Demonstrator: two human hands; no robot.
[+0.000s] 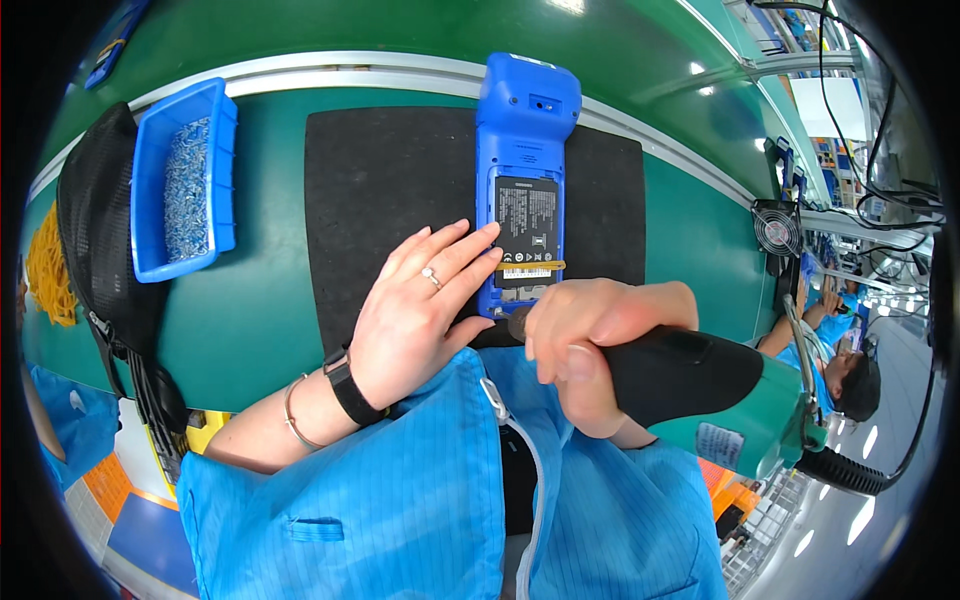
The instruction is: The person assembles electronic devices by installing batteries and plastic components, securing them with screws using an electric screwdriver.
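Observation:
A blue handheld terminal (pixel 527 125) lies back side up on a black mat (pixel 390 170), its battery bay uncovered. Inside the bay sits a black battery (pixel 527 215), with a yellow band (pixel 532 266) across its lower part. My left hand (pixel 425 290) rests with fingers stretched out, fingertips on the terminal's left edge. In my right hand (pixel 610 340) is a green and black electric screwdriver (pixel 690 375), held nearly level. Its front end meets the near end of the terminal; my fingers partly cover that spot, so the bit's exact contact is hidden.
Left of the mat stands a blue bin (pixel 225 200) of small screws. Beyond it are a black mesh bag (pixel 100 220) and yellow rubber bands (pixel 48 265). A small fan (pixel 776 229) stands at right. The screwdriver's cable (pixel 845 470) trails right, where another person (pixel 850 385) works.

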